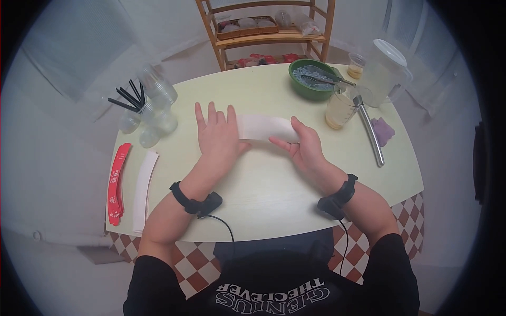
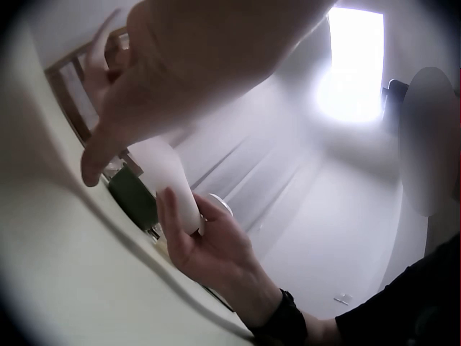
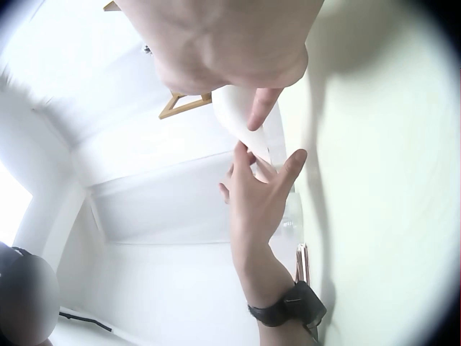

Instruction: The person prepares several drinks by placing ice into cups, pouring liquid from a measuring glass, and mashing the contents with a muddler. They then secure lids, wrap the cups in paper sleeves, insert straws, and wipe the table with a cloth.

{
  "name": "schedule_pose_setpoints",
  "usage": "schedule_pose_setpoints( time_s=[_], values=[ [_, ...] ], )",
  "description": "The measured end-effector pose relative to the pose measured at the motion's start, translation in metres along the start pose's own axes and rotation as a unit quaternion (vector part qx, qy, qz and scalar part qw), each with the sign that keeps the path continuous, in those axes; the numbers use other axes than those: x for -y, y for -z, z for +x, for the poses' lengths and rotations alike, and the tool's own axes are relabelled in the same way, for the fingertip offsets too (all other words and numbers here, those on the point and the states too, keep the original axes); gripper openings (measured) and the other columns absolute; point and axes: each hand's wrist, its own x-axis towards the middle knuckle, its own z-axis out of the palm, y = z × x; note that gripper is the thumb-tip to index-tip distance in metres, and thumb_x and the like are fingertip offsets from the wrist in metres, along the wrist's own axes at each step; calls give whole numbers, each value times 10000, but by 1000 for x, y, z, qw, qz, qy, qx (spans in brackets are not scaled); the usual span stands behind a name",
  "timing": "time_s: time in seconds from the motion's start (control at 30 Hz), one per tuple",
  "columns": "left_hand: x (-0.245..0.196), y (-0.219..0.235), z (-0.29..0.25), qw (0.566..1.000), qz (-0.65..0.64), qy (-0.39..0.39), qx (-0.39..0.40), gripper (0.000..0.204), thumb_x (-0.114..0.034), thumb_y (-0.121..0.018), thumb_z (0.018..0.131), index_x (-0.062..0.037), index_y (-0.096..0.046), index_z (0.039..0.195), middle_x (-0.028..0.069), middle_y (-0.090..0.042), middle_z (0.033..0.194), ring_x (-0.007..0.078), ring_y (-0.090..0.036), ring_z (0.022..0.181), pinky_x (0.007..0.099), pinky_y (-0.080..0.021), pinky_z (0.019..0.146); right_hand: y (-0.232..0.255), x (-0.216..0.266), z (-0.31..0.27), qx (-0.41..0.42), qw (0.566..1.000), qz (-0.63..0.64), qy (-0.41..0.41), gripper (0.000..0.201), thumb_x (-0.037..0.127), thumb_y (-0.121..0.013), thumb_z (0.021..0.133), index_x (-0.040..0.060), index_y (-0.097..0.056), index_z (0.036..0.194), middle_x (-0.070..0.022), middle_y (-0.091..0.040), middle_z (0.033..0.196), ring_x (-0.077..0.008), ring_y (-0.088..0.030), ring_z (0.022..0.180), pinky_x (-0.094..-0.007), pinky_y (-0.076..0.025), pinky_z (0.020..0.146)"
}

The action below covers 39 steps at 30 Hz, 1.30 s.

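A curved white paper strip (image 1: 263, 128) is held above the table between both hands. At its right end the right hand (image 1: 308, 145) pinches it, thumb on top and fingers below. My left hand (image 1: 219, 138) touches the left end with its fingers straight and spread. The left wrist view shows the bent strip (image 2: 162, 169) running to the right hand (image 2: 212, 249), with the left hand (image 2: 122, 108) nearer. In the right wrist view the strip (image 3: 232, 115) meets the left hand (image 3: 256, 205); the right hand (image 3: 230, 50) partly covers it.
Red strips (image 1: 117, 184) and white strips (image 1: 143, 189) lie at the left. Behind them stand clear cups (image 1: 158, 118) and black straws (image 1: 129, 97). A green bowl (image 1: 312, 94), a measuring cup (image 1: 339, 111), a pitcher (image 1: 383, 71), a metal tool (image 1: 373, 137) and a purple cloth (image 1: 383, 131) are at the right.
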Motion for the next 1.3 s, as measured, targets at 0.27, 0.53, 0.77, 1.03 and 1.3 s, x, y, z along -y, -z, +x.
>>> schedule_pose_setpoints(
  time_s=[0.27,0.53,0.77,1.03,1.3],
  values=[
    [16,-9,6,934,-246,-201,-162,759,-270,-973,661,-114,-642,1327,105,-644,937,318,-677,1015,465,-533,884,-1,-2,1,0,998,33,-48,466,285,-424,1178,-137,-512,1354,-239,-594,1383,-339,-659,1263,-454,-652,1049],
    [34,-16,-35,962,-215,-133,-103,533,-160,-899,705,-104,-632,1164,87,-669,910,331,-707,796,451,-544,675,-1,-14,-1,87,993,-49,-62,534,418,-467,1166,-68,-555,1369,-195,-656,1317,-303,-702,1200,-427,-661,976],
    [103,5,-113,925,-368,90,-10,511,-297,-871,881,-84,-647,1289,121,-782,1075,285,-768,940,371,-585,819,11,-20,6,154,979,-115,-69,545,450,-467,1162,-45,-594,1352,-158,-715,1152,-221,-740,1004,-373,-654,879],
    [115,24,-169,953,-286,93,-40,664,-359,-905,831,-134,-680,1414,144,-787,1207,272,-781,1024,347,-598,880,-10,-24,-13,237,953,-174,-66,531,389,-494,1165,-31,-517,1489,-163,-714,1192,-212,-743,995,-358,-664,846],
    [46,29,-154,974,-223,-35,-29,755,-445,-928,748,-165,-686,1406,62,-682,897,258,-721,743,389,-564,631,-25,-20,-39,336,906,-220,-130,633,129,-593,1111,77,-323,1681,-163,-733,1097,-240,-781,780,-357,-680,717]
  ],
)
